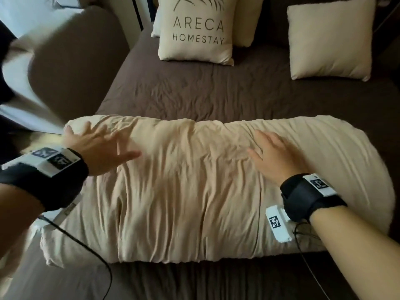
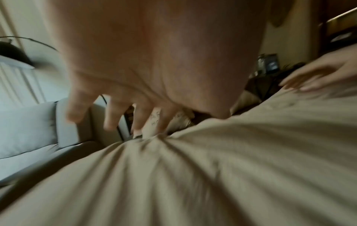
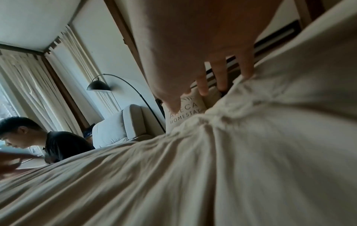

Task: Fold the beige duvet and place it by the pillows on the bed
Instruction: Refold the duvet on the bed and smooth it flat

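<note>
The beige duvet lies folded into a long wrinkled bundle across the near part of the brown bed. My left hand hovers with spread fingers over its left end, just above the cloth. My right hand lies flat on the duvet right of centre, fingers straight and touching the fabric. Neither hand holds anything. At the head of the bed stand a printed "ARECA HOMESTAY" pillow and a plain beige pillow, with bare sheet between them and the duvet.
A brown-and-white armchair stands left of the bed. A black cable trails from my left wrist over the duvet's near-left corner. In the right wrist view, another person sits at the left near a floor lamp.
</note>
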A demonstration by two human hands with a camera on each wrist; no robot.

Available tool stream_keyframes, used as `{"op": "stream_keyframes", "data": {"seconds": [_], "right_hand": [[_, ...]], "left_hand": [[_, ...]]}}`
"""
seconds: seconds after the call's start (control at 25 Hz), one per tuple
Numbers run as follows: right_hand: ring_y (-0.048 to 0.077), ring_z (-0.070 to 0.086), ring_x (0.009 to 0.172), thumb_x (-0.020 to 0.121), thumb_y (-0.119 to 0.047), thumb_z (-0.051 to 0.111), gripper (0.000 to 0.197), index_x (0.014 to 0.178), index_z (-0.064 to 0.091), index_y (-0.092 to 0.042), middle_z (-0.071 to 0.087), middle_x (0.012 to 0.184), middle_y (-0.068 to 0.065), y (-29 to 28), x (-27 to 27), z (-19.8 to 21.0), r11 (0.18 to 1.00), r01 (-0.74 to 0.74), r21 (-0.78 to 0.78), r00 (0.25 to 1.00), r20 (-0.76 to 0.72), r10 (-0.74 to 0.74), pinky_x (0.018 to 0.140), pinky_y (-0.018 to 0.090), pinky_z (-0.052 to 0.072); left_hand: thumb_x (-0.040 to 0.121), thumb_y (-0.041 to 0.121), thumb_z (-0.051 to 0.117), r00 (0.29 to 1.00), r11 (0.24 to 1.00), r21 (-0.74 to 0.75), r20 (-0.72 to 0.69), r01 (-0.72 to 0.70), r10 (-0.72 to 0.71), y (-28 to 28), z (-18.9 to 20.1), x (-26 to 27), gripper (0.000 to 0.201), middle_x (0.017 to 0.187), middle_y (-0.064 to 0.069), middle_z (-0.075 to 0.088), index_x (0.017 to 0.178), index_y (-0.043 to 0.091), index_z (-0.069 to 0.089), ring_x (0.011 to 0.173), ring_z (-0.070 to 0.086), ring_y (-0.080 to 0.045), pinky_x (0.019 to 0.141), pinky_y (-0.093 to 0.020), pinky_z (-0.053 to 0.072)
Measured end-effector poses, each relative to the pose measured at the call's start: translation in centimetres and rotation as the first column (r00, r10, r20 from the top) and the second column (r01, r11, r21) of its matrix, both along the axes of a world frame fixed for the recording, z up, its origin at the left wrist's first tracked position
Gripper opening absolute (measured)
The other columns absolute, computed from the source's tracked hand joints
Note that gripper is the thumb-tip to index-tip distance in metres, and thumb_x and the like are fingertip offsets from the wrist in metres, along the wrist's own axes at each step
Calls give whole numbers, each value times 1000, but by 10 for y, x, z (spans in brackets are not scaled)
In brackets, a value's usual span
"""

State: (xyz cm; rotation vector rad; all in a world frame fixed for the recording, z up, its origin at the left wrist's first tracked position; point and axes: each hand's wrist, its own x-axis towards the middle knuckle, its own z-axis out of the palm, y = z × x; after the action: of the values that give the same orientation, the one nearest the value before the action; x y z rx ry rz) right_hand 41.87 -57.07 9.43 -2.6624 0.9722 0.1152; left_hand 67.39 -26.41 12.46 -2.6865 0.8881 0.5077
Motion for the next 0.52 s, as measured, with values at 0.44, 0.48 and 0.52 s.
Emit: {"op": "stream_keyframes", "data": {"seconds": [0.44, 0.48, 0.52], "right_hand": [[27, -25, 147, 48, -106, 6, 111, 145, -14, -57, -27, 159, -14, -88, -21, -53, 949, 295, 111, 867, -449, -216, 107, 74, -8], [27, -25, 147, 49, -106, 6, 110, 145, -15, -57, -27, 159, -13, -88, -19, -54, 947, 297, 119, 865, -453, -214, 108, 74, -8], [27, -25, 147, 49, -106, 6, 110, 145, -15, -57, -27, 159, -14, -88, -19, -53, 947, 298, 119, 864, -456, -215, 107, 73, -8]], "left_hand": [[44, 109, 4, 930, 952, -66, -243, -298, 275, -57, -70, 0, 132, 164, 6, -23, 156, 40, -13, 152, -21, -24, 118, -54, -20], [47, 108, 5, 928, 951, -72, -251, -302, 275, -57, -72, 3, 131, 165, 5, -22, 156, 38, -13, 151, -22, -21, 118, -53, -22], [49, 107, 6, 924, 949, -75, -265, -305, 276, -58, -74, 2, 130, 165, 5, -22, 157, 36, -12, 151, -23, -19, 118, -52, -23]]}}
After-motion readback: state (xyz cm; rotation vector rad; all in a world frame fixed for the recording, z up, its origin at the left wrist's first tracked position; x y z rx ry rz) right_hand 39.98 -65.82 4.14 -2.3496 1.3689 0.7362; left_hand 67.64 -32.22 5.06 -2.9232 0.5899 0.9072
